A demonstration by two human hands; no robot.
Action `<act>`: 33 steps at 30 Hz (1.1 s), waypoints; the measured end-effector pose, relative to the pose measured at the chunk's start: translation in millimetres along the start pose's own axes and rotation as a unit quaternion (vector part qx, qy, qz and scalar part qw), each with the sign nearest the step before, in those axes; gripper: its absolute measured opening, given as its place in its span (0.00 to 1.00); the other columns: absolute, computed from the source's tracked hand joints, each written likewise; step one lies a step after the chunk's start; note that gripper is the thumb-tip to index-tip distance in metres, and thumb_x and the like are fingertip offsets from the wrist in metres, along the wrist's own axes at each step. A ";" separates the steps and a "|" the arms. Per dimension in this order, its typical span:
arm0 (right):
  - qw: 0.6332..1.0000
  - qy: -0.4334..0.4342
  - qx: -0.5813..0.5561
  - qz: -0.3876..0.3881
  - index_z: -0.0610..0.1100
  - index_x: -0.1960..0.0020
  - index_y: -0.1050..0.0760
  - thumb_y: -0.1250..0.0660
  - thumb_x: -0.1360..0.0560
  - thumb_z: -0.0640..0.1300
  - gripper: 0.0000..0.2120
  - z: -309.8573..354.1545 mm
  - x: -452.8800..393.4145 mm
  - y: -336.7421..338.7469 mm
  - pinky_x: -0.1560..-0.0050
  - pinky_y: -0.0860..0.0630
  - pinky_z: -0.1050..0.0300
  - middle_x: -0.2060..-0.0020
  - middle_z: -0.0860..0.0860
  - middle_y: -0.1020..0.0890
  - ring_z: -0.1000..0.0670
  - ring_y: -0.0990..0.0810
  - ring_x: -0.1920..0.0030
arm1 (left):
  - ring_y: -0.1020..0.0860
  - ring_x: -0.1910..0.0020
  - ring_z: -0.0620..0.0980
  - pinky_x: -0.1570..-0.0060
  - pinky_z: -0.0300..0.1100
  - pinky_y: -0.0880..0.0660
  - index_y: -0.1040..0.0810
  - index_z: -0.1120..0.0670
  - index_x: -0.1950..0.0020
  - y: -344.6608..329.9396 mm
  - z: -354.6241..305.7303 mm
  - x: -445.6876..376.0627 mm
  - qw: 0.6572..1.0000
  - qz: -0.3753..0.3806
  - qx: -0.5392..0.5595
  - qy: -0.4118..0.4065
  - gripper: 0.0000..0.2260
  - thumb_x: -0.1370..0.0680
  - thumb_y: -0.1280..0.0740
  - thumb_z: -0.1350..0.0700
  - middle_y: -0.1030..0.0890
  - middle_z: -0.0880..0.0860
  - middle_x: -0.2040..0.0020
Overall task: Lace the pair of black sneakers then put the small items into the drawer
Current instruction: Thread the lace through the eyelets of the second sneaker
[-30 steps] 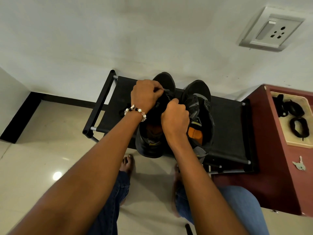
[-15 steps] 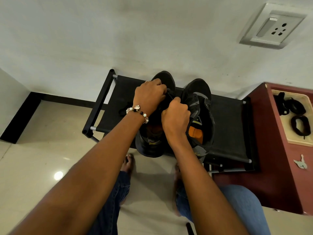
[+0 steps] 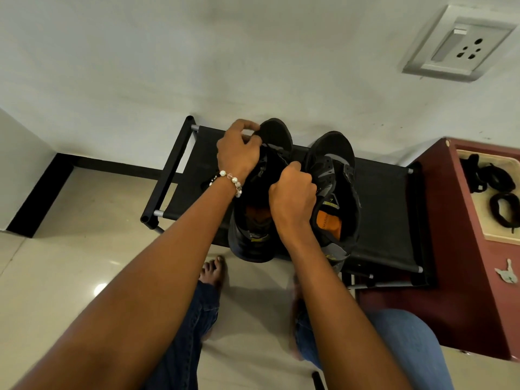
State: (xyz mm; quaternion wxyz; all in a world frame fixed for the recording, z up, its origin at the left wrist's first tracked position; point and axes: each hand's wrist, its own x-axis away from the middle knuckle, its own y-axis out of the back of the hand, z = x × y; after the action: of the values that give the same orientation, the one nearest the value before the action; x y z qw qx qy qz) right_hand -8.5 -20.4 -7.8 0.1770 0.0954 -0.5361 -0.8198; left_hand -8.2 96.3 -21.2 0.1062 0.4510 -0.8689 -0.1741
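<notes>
Your left hand [image 3: 237, 149] pinches the lace at the toe of the left sneaker [image 3: 260, 192]; your right hand [image 3: 292, 191] grips it mid-shoe. Both sneakers sit on the rack [image 3: 388, 209], heels overhanging its front edge, the right sneaker [image 3: 334, 175] touching alongside.

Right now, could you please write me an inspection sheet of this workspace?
Surface: black fabric shoe rack against the wall, both sneakers on its top shelf.
Job's things: left sneaker being laced; right sneaker beside it, no lace visible in its eyelets. Open drawer in the maroon cabinet holds black coiled items.
Clutter: small pale item on the cabinet top.
Grippers: left hand pinches at the left sneaker's toe end; right hand is closed over its middle, lace hidden.
Cables: nothing seen.
Surroundings: wall socket, tiled floor, bare feet.
</notes>
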 end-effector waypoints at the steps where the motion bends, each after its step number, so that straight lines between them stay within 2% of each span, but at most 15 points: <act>1: 1.000 0.000 -0.001 0.000 0.34 0.39 0.31 0.41 0.21 0.35 0.11 -0.2 -0.1 -0.2 0.60 0.28 0.51 0.49 0.37 0.20 0.36 0.20 0.49 | 0.19 0.60 0.44 0.56 0.37 0.22 0.17 0.50 0.52 1.1 -2.7 0.2 0.999 0.027 0.002 -0.018 0.10 0.25 0.35 0.62 0.17 0.48 0.57; 4: 1.000 0.002 -0.008 -0.006 0.34 0.40 0.31 0.41 0.21 0.35 0.11 -0.1 0.4 0.0 0.59 0.25 0.49 0.50 0.37 0.20 0.35 0.19 0.50 | 0.18 0.56 0.47 0.52 0.41 0.21 0.16 0.51 0.56 11.3 -10.8 -1.1 0.992 0.107 -0.011 -0.069 0.12 0.26 0.36 0.65 0.16 0.49 0.58; 6: 1.000 0.004 -0.009 -0.004 0.34 0.40 0.31 0.40 0.21 0.36 0.11 0.7 1.1 0.7 0.57 0.24 0.48 0.49 0.37 0.20 0.35 0.19 0.49 | 0.19 0.57 0.49 0.51 0.49 0.21 0.16 0.48 0.56 17.7 -10.4 -4.1 0.982 0.146 -0.069 -0.095 0.08 0.27 0.34 0.57 0.17 0.46 0.61; 8: 1.000 0.006 -0.005 0.001 0.34 0.39 0.31 0.40 0.21 0.36 0.11 1.3 1.9 1.8 0.56 0.23 0.47 0.48 0.37 0.20 0.35 0.19 0.48 | 0.21 0.53 0.48 0.47 0.52 0.24 0.18 0.43 0.54 22.3 -8.6 -6.8 0.953 0.168 -0.210 -0.142 0.09 0.31 0.33 0.46 0.19 0.41 0.61; 11: 1.000 0.009 0.002 0.001 0.34 0.39 0.31 0.39 0.21 0.36 0.12 1.9 2.3 2.0 0.54 0.23 0.46 0.47 0.36 0.20 0.35 0.19 0.48 | 0.26 0.43 0.51 0.42 0.53 0.30 0.17 0.43 0.48 20.5 -12.1 -9.3 0.902 0.148 -0.353 -0.203 0.10 0.27 0.31 0.43 0.18 0.46 0.53; 14: 1.000 0.012 0.023 -0.013 0.35 0.39 0.31 0.42 0.20 0.37 0.11 1.2 1.6 -1.0 0.56 0.23 0.49 0.48 0.38 0.20 0.37 0.19 0.48 | 0.28 0.43 0.53 0.45 0.51 0.33 0.16 0.45 0.49 10.2 -17.7 -5.4 0.871 0.100 -0.407 -0.256 0.08 0.24 0.33 0.46 0.21 0.48 0.53; 16: 0.999 0.009 0.032 -0.019 0.35 0.39 0.31 0.42 0.19 0.37 0.10 0.4 0.5 -2.7 0.56 0.22 0.49 0.48 0.38 0.19 0.37 0.18 0.48 | 0.25 0.48 0.49 0.47 0.49 0.28 0.16 0.46 0.53 7.9 -15.1 -3.4 0.916 0.098 -0.322 -0.219 0.05 0.24 0.32 0.50 0.23 0.46 0.56; 18: 0.999 0.006 0.036 -0.018 0.34 0.40 0.31 0.42 0.19 0.37 0.10 0.3 -0.4 -3.8 0.56 0.22 0.49 0.48 0.38 0.19 0.37 0.18 0.49 | 0.23 0.57 0.44 0.50 0.45 0.24 0.18 0.48 0.58 12.8 -14.7 -4.6 0.987 0.097 -0.089 -0.097 0.06 0.24 0.33 0.57 0.21 0.45 0.60; 19: 0.999 0.006 0.038 -0.016 0.34 0.39 0.31 0.42 0.19 0.37 0.10 0.4 -0.5 -4.0 0.56 0.23 0.49 0.48 0.38 0.19 0.37 0.18 0.49 | 0.23 0.59 0.44 0.52 0.44 0.24 0.20 0.50 0.60 17.5 -17.2 -5.6 0.995 0.086 0.057 -0.014 0.09 0.22 0.35 0.60 0.21 0.46 0.61; 21: 0.999 0.009 0.044 -0.014 0.35 0.39 0.31 0.42 0.19 0.37 0.10 0.9 -0.2 -4.8 0.57 0.23 0.50 0.48 0.38 0.20 0.37 0.18 0.49 | 0.22 0.57 0.49 0.53 0.48 0.25 0.23 0.53 0.60 26.4 -23.0 -6.6 0.947 0.062 0.294 0.117 0.12 0.20 0.40 0.63 0.20 0.50 0.61; 23: 0.999 0.011 0.045 -0.016 0.35 0.39 0.31 0.42 0.19 0.38 0.10 0.9 0.0 -5.0 0.58 0.24 0.51 0.48 0.39 0.19 0.38 0.18 0.49 | 0.20 0.59 0.53 0.51 0.50 0.22 0.25 0.56 0.57 29.0 -26.0 -5.7 0.892 0.079 0.411 0.171 0.10 0.18 0.43 0.62 0.21 0.53 0.62; 25: 0.999 0.006 0.042 -0.016 0.35 0.40 0.31 0.43 0.19 0.37 0.10 0.3 -0.4 -4.8 0.57 0.23 0.51 0.48 0.39 0.19 0.38 0.18 0.48 | 0.22 0.65 0.51 0.56 0.46 0.22 0.26 0.57 0.54 26.3 -24.8 -4.1 0.926 0.105 0.339 0.128 0.07 0.18 0.42 0.62 0.23 0.53 0.65; 28: 0.999 0.004 0.042 -0.011 0.35 0.39 0.32 0.43 0.19 0.36 0.10 -0.1 -0.3 -4.7 0.56 0.23 0.49 0.47 0.38 0.20 0.37 0.19 0.48 | 0.26 0.68 0.45 0.62 0.36 0.27 0.23 0.54 0.47 21.0 -17.5 -4.6 0.988 0.127 0.086 -0.028 0.04 0.21 0.36 0.58 0.25 0.50 0.67; 31: 0.999 0.004 0.038 -0.012 0.35 0.38 0.32 0.42 0.19 0.37 0.11 0.7 0.3 -4.5 0.55 0.22 0.48 0.47 0.38 0.20 0.36 0.19 0.47 | 0.25 0.63 0.43 0.58 0.33 0.26 0.18 0.49 0.46 18.4 -11.9 -8.4 0.961 0.184 -0.142 -0.148 0.09 0.25 0.29 0.50 0.23 0.47 0.64; 33: 0.999 0.006 0.039 -0.013 0.35 0.37 0.32 0.42 0.19 0.38 0.12 0.5 0.0 -4.7 0.54 0.22 0.48 0.46 0.38 0.20 0.37 0.19 0.47 | 0.21 0.56 0.46 0.50 0.44 0.22 0.16 0.48 0.48 15.8 -7.5 -9.6 0.922 0.210 -0.267 -0.186 0.10 0.26 0.28 0.47 0.18 0.49 0.56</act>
State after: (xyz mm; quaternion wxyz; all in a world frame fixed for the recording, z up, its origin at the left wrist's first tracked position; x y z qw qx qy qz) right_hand -9.6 -18.2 -11.8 0.1658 0.1142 -0.5656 -0.7997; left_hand -12.0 111.0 -8.3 0.0930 0.1725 -0.8690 -0.4544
